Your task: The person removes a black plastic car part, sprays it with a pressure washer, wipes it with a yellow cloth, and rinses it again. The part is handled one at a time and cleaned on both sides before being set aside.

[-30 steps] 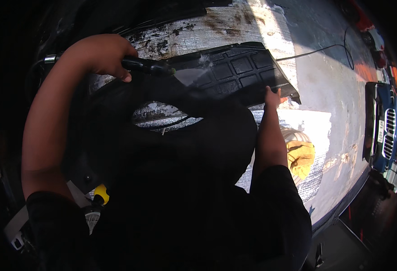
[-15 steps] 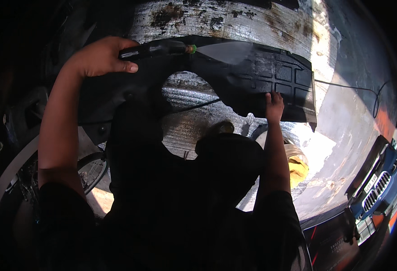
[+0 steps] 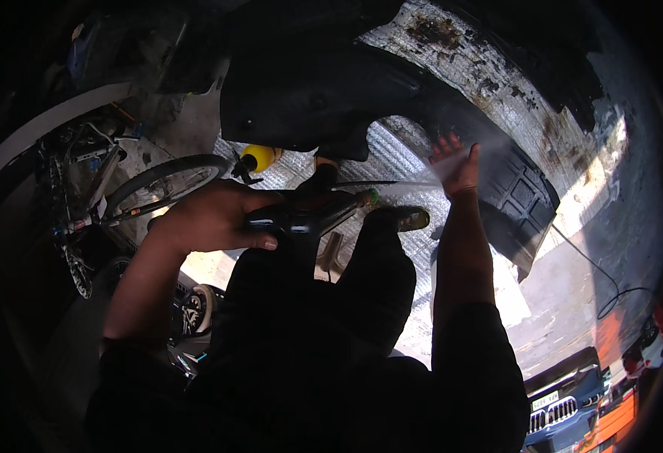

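My left hand [image 3: 207, 215] is wrapped around a black spray gun [image 3: 301, 217] with a green-tipped nozzle, pointing to the right. A fan of mist leaves the nozzle and reaches my right hand [image 3: 456, 162], which is raised open with fingers apart. Behind that hand lies a long black moulded panel [image 3: 414, 87] with a rounded cut-out in its near edge. Raised ribs show at its right end. Some fingers on the gun's grip are hidden under my left hand.
Silvery foil sheeting [image 3: 490, 79], stained in places, lies under the panel. At left is a bicycle [image 3: 169, 181]; near it sits a yellow round container [image 3: 257, 158]. A thin dark cable [image 3: 592, 260] runs at right, and a blue car front [image 3: 561, 408] appears lower right.
The view has turned. My left hand brought the spray gun nearer my body, and my right hand left the panel's edge and opened in the mist.
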Demonstrator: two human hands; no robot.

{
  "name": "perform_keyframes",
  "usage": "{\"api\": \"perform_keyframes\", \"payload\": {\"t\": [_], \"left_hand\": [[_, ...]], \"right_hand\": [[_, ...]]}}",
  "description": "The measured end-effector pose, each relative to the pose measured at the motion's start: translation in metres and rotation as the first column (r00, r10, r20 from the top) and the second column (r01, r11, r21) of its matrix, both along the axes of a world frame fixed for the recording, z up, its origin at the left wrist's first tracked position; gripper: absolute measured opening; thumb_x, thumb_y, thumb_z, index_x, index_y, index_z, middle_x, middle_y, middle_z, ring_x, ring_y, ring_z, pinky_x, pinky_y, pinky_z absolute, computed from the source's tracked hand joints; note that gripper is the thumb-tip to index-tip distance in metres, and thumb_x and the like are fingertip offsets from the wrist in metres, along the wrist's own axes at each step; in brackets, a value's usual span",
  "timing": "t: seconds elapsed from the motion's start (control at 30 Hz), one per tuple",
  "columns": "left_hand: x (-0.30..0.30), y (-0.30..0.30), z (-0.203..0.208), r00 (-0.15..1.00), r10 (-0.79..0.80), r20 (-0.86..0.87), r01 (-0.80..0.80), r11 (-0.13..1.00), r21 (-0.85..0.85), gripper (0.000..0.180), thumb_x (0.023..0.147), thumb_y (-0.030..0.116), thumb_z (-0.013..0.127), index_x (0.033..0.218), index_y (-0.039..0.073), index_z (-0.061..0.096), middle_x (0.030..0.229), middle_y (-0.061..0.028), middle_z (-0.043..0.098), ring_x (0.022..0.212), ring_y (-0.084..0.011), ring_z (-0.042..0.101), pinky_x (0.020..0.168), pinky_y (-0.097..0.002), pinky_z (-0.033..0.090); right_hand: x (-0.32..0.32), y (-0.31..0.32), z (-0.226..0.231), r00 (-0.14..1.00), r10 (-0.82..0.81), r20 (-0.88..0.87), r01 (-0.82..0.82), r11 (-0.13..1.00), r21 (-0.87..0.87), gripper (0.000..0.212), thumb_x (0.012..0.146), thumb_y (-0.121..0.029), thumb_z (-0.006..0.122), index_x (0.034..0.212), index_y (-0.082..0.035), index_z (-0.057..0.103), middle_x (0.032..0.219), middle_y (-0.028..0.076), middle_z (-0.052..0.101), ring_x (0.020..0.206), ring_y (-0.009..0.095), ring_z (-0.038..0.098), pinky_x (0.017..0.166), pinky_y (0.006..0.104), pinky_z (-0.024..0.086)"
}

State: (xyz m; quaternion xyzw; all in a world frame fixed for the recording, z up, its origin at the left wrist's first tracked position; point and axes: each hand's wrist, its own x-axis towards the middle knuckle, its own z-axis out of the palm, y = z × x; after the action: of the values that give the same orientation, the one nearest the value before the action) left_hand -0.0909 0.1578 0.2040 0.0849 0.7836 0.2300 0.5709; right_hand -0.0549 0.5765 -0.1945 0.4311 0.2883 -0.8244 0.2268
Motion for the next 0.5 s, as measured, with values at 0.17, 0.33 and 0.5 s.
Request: {"api": "perform_keyframes", "payload": {"t": [0.17, 0.33, 0.5], "left_hand": [[0.047, -0.071, -0.01, 0.965, 0.23, -0.122, -0.246, 0.959, -0.137, 0.063, 0.089, 0.048, 0.078, 0.135, 0.008, 0.063, 0.101, -0.0208, 0.074, 0.101, -0.0387, 0.072, 0.089, -0.0442, 0.055], [0.071, -0.127, -0.034, 0.792, 0.527, -0.307, -0.589, 0.793, -0.157, 0.059, 0.092, 0.042, 0.077, 0.135, 0.006, 0.059, 0.095, -0.0199, 0.074, 0.093, -0.0395, 0.073, 0.083, -0.0448, 0.055], [0.087, -0.168, -0.054, 0.613, 0.698, -0.37, -0.784, 0.597, -0.171, 0.059, 0.094, 0.04, 0.078, 0.134, 0.002, 0.059, 0.085, -0.0169, 0.072, 0.077, -0.0274, 0.07, 0.076, -0.0385, 0.055]], "right_hand": [[-0.006, -0.064, -0.021, 0.753, 0.606, 0.257, -0.656, 0.657, 0.372, 0.078, 0.1, -0.064, 0.055, 0.161, -0.019, 0.039, 0.164, 0.008, 0.04, 0.142, 0.036, 0.044, 0.111, 0.0545, 0.037], [-0.001, -0.173, -0.074, 0.128, 0.966, 0.225, -0.796, -0.035, 0.604, 0.07, 0.099, -0.058, 0.06, 0.15, -0.011, 0.053, 0.15, 0.012, 0.056, 0.128, 0.032, 0.061, 0.106, 0.0454, 0.046], [-0.012, -0.304, -0.074, -0.048, 0.975, 0.216, -0.657, -0.194, 0.728, 0.081, 0.091, -0.062, 0.069, 0.153, -0.013, 0.049, 0.14, 0.019, 0.065, 0.131, 0.034, 0.061, 0.112, 0.042, 0.046]]}}
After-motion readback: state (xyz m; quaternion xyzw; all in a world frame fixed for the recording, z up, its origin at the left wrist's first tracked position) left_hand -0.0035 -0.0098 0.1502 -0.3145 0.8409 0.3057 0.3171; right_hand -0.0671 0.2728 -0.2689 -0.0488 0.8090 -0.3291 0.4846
